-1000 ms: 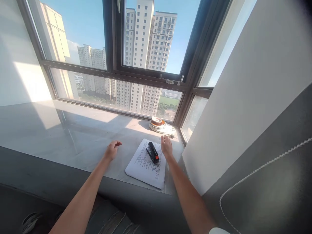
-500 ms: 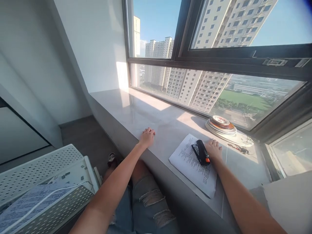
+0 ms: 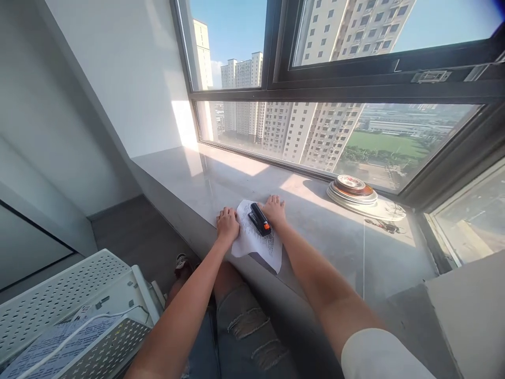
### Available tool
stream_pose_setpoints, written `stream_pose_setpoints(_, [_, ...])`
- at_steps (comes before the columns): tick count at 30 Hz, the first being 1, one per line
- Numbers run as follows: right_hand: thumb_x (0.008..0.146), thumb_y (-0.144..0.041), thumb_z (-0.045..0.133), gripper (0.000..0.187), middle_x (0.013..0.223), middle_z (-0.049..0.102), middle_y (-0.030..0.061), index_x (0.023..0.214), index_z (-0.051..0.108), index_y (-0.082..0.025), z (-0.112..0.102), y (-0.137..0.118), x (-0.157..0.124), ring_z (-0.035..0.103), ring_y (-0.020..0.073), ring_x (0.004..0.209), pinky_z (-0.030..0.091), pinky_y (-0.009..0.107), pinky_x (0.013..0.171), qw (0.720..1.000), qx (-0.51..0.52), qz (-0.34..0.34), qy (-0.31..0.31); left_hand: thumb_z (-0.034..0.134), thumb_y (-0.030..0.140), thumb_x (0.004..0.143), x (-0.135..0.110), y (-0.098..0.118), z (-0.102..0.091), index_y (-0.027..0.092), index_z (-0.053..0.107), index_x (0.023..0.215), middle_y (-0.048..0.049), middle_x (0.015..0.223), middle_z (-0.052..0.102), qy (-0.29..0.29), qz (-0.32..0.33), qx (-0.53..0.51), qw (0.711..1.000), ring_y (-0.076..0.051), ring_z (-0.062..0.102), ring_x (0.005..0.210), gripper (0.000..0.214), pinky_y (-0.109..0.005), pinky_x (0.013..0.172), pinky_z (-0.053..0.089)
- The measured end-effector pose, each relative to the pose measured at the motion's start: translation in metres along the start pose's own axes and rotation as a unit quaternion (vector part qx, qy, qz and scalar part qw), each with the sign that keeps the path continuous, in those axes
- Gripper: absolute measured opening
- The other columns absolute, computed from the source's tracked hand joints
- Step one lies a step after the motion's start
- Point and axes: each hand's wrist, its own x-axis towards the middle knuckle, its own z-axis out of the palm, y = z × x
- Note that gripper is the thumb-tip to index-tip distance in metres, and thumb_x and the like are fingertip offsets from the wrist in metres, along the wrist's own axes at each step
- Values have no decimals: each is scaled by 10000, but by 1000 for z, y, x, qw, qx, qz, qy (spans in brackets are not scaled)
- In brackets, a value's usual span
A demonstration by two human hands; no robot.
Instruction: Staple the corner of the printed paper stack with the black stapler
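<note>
A printed sheet of paper [image 3: 256, 247] lies on the windowsill, its lower part bent over the front edge. On it rests a black stapler [image 3: 258, 217] with an orange end. My left hand [image 3: 228, 225] lies on the sill against the paper's left side, palm down, fingers stretched forward and slightly bent. At the right side, my right hand [image 3: 275, 211] is closed over the paper's edge, its thumb close beside the stapler. Whether that thumb touches the stapler is unclear. Any sheets beneath the top one cannot be made out.
A stack of plates [image 3: 351, 190] stands by the window at the right, with a small dark object [image 3: 383, 226], perhaps keys, in front. A white perforated cart [image 3: 106, 263] holding papers and a cable is at lower left. The sill's front edge [image 3: 177, 210] runs past my knees.
My right hand has moved left, carrying the paper and stapler across the sill to beside my left hand. The paper now bends over the edge. The view has shifted slightly.
</note>
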Motion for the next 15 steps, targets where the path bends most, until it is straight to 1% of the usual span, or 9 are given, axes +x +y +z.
stream_pose_setpoints(2, [1054,-573,319,830,1721,188,260,1646,275,8,-2,-2,1,104,357,1630,87,565,1302,1000,6,-10,1,376,76,978,1,0,-1,195,641,1069,-149,1255,633,1,-14,-10,1000,-305,571,1200,305,-430,1014,441])
stream_pose_setpoints(4, [1049,-588,338,808,1726,166,263,1648,299,-47,-3,3,-6,104,380,1628,110,576,1294,1000,7,-21,8,376,49,961,-2,1,-3,186,637,1095,-149,1265,635,12,-34,-22,999,-295,573,1198,325,-422,1026,435])
stream_pose_setpoints(5, [1051,-583,333,791,1721,182,267,1644,311,-60,-3,9,-10,118,386,1626,120,590,1289,1000,3,-24,12,378,37,954,-4,2,-3,187,636,1105,-142,1258,640,15,-40,-29,999,-286,574,1201,334,-410,1029,433])
stream_pose_setpoints(7, [1047,-587,321,781,1695,234,295,1609,365,-46,-1,25,-18,154,416,1614,142,630,1272,999,-5,-12,32,388,19,943,-7,4,-3,180,636,1103,-134,1246,648,4,-35,-40,999,-265,576,1198,337,-387,1026,431])
stream_pose_setpoints(9, [1041,-588,309,783,1674,273,309,1588,387,-33,4,49,-22,168,439,1606,174,670,1252,998,-13,-23,55,404,38,956,-8,3,-1,172,634,1126,-131,1253,645,1,-15,-44,999,-258,574,1196,316,-380,1020,431])
stream_pose_setpoints(11, [1035,-586,309,771,1659,315,300,1570,414,-42,8,77,-25,196,445,1595,214,686,1238,997,-19,-49,64,416,45,961,-7,2,1,162,628,1148,-137,1256,638,0,-21,-39,999,-256,572,1195,307,-381,1013,430])
stream_pose_setpoints(13, [1033,-553,324,740,1631,358,308,1556,433,-41,8,110,-31,228,446,1583,250,683,1224,995,-37,-66,65,430,33,947,-8,2,0,158,625,1148,-140,1258,632,-2,-26,-32,999,-254,569,1193,307,-379,1008,428])
stream_pose_setpoints(15, [1049,-510,287,690,1596,398,320,1535,470,-56,6,144,-40,252,434,1576,289,663,1200,993,-66,-68,75,443,23,931,-10,3,-1,154,627,1142,-139,1259,629,-4,-25,-25,999,-256,567,1187,310,-377,1002,429])
